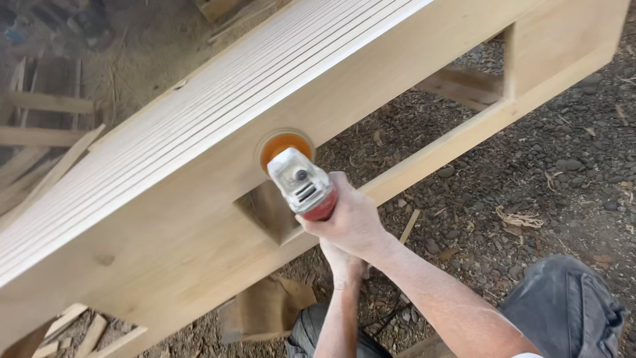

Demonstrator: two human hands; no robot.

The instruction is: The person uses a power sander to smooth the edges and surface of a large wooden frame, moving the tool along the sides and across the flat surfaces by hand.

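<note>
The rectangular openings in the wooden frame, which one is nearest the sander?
The lower-left opening, directly beneath the sander; the other opening is far up at the right end.

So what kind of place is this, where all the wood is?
Probably an open-air woodworking yard. A big pale wooden frame is being sanded with a power sander held in the right hand. The ground is gravel and dirt, with wood scraps lying around.

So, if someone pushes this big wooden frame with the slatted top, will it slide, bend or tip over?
The wooden frame is probably heavy and stiff: its boards look thick and span the whole view unbent. It likely resists sliding, since it stands on rough gravel. Tipping seems unlikely, though its feet are hidden. The right hand presses a sander against it without visible shift.
</note>
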